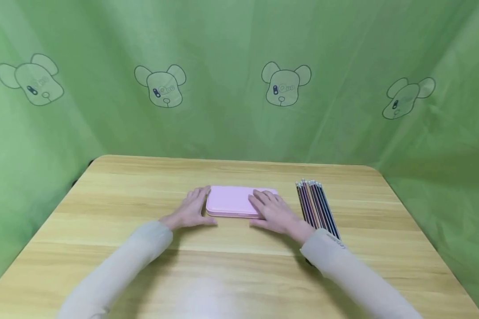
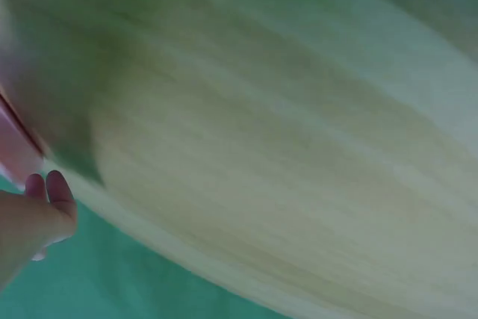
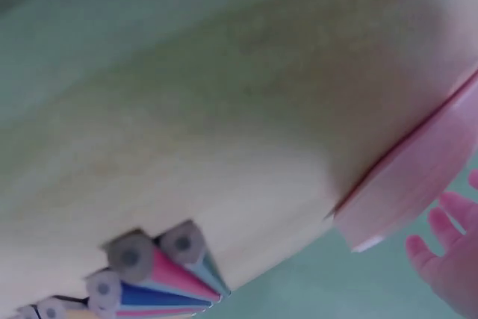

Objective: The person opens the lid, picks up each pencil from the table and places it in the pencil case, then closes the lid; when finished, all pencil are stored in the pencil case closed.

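Note:
A flat pink pencil case (image 1: 229, 201) with rounded corners lies closed in the middle of the table. Beside its left end is my left hand (image 1: 190, 210), fingers extended along the edge and thumb spread toward the front. My right hand (image 1: 277, 215) reaches over the right end, its relaxed fingers covering part of the lid in the head view. Whether those fingertips touch the lid, I cannot tell. In the right wrist view, the case (image 3: 411, 177) shows its side, with the fingers (image 3: 444, 229) near it. The left wrist view catches only a corner of the case (image 2: 15, 143).
Several dark striped pencils (image 1: 315, 204) lie side by side to the right of the case, partly hidden by my right forearm. The wooden table (image 1: 115, 195) has rounded far corners. A green curtain (image 1: 223, 128) with mouse-like drawings hangs around it.

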`<state>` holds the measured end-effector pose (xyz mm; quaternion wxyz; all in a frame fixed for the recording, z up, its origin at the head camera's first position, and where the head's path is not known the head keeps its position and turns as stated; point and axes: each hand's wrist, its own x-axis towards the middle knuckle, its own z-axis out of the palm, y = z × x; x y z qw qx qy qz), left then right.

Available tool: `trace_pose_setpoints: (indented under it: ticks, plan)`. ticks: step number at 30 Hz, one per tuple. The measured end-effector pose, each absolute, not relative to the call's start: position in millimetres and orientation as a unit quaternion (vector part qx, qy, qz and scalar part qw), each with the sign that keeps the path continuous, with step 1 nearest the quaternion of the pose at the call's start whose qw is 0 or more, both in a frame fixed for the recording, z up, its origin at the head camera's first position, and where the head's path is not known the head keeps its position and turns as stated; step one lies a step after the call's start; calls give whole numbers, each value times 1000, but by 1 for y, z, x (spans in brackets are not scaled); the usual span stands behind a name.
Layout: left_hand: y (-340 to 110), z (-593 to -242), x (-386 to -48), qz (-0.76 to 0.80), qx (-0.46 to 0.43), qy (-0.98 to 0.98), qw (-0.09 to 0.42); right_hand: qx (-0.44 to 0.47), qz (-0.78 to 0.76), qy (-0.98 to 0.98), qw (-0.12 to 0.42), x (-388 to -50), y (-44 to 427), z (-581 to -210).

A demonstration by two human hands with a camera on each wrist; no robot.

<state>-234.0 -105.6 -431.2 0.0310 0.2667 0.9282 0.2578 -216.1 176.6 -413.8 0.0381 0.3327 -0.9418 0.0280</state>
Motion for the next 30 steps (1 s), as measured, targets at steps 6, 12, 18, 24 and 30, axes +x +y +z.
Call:
trace_pose_setpoints:
  ticks: [6,12,18,24,30]
  plan:
    - [-100,-437,-239,276,260,925,34,353,-7,-934,54,-218,172,-420]
    - [-98,-438,-249,279,231,932,29,363,-34,-928,78,-222,168,-418]
    - [-96,-439,-254,284,222,932,43,370,-56,-921,105,-223,167,-419]
    - [-96,-440,-261,291,222,929,48,367,-85,-914,148,-224,163,-423]
    - [-95,-440,-263,276,229,932,49,359,-135,-907,171,-225,157,-423]
